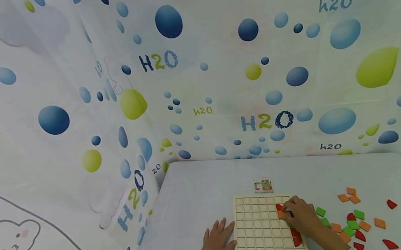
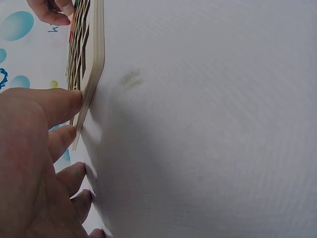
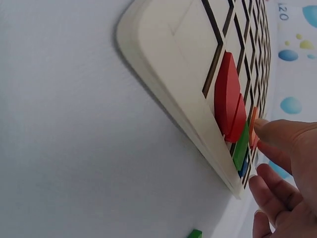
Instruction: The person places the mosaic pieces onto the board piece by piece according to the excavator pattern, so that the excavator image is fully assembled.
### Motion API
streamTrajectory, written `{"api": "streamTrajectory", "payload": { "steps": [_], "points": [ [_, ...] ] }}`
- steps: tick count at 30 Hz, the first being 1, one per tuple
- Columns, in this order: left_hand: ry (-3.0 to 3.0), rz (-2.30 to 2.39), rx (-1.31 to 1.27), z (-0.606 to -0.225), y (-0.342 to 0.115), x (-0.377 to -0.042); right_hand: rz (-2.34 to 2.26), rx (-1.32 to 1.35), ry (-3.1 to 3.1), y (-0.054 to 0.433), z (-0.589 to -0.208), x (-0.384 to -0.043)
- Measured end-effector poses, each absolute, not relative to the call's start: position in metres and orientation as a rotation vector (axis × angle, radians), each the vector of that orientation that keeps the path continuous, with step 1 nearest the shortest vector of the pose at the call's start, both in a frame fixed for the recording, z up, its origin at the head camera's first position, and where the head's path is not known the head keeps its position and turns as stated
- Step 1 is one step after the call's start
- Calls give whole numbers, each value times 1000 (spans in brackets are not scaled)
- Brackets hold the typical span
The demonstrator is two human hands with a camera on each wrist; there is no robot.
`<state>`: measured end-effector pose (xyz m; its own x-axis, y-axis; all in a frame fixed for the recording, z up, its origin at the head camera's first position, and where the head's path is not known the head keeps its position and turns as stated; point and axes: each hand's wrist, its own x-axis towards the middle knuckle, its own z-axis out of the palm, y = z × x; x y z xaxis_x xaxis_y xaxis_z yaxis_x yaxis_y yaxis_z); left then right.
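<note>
A pale wooden grid board [image 1: 261, 230] lies on the table, with red quarter-round pieces [image 1: 296, 237] in cells along its right side. In the right wrist view, a green tile [image 3: 241, 146] sits beyond two red pieces. My right hand [image 1: 302, 214] reaches over that side and pinches an orange square tile [image 3: 253, 121] at the grid with thumb and forefinger; its other fingers are bent below. Fingers spread, my left hand [image 1: 217, 242] rests on the table at the board's left edge. Its thumb and forefinger touch the board's side in the left wrist view.
Loose orange, green and red pieces [image 1: 380, 223] are scattered on the white table [image 1: 183, 208] right of the board. A small pattern card [image 1: 263, 185] lies behind the board. Printed wall sheets [image 1: 218, 86] with blue and yellow-green drops rise behind and left of the table.
</note>
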<state>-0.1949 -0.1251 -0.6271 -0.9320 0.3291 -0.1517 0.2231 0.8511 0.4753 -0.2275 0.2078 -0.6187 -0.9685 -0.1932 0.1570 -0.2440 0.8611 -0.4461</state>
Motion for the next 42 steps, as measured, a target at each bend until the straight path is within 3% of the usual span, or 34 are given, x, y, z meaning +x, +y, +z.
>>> {"api": "streamTrajectory", "payload": {
  "steps": [6,19,27,42],
  "points": [
    [2800,674,426,-626,-126,-195,708,249,-2945,220,-615,-229],
    [2795,646,422,-623,-126,-194,753,-328,-3131,281,-614,-224],
    [2799,654,427,-621,-125,-193,846,-191,-3105,304,-624,-227],
    [2802,665,437,-618,-124,-191,999,-105,-2994,293,-631,-233]
  ]
}}
